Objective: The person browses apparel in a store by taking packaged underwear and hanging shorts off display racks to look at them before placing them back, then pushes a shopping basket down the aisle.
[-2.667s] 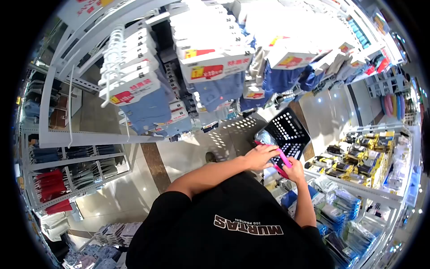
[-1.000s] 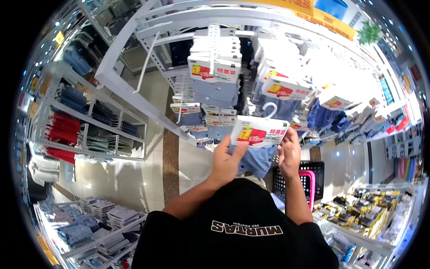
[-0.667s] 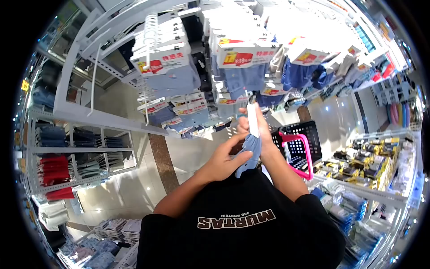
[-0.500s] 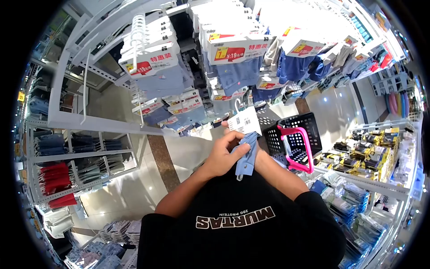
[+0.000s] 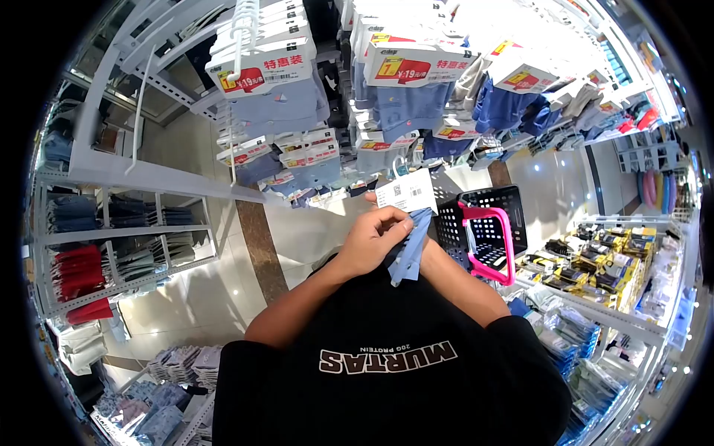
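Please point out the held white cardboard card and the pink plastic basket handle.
Held white cardboard card (image 5: 413, 192): head view, middle of printed face.
Pink plastic basket handle (image 5: 509, 241): head view, long bar at picture right.

My two hands, left hand (image 5: 374, 239) and right hand (image 5: 431, 254), are holding one blue garment (image 5: 410, 249) and one white card (image 5: 407, 192); right of my grip, one black basket (image 5: 452, 229) is showing one pink handle (image 5: 509, 238).
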### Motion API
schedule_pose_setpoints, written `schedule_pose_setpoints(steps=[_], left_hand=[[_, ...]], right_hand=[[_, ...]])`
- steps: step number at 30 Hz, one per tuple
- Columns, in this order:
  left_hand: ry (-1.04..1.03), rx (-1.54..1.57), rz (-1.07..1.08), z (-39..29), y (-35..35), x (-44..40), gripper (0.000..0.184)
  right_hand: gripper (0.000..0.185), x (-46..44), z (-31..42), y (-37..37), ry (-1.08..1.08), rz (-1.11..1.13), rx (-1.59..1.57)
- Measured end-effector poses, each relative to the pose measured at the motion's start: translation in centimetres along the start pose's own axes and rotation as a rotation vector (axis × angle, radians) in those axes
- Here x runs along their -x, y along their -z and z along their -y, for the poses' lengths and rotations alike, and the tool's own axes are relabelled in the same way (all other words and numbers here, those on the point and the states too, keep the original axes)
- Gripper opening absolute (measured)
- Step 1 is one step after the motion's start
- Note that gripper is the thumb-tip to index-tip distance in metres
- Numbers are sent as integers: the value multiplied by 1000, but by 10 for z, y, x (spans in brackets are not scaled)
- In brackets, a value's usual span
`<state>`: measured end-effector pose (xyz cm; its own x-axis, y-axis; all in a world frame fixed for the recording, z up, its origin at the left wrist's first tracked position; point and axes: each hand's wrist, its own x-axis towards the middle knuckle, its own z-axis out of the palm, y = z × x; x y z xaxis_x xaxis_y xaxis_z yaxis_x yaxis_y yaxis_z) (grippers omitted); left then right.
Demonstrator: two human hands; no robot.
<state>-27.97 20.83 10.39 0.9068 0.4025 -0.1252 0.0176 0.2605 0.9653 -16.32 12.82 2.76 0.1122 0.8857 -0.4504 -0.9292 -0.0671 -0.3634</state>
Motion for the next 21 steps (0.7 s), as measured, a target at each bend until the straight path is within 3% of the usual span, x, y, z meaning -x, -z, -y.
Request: schedule_pose_setpoints(steps=[3,7,8,11,16,19,21], left_hand=[[40,71,59,-3,5,0,18],[302,248,107,-18,6,1,25],[280,249,93,-14,5,1,26],[232,248,68,-4,2,0,26],[164,233,59,1,0,2,20],[38,300,-82,1,3,7,18],[47,279,-198,4,13,10,19]], right_hand=[[50,3,-3,8,-77,90,-8],[55,21,5,-22,-51,-67,223],[55,22,12,-54,-82,-323,65],[54,28,12,-8,-31,113,247],[53,28,15,-13,107,129,305],[48,7,44,-32,171,27,114],[40,16,65,-61,336,-83,357]])
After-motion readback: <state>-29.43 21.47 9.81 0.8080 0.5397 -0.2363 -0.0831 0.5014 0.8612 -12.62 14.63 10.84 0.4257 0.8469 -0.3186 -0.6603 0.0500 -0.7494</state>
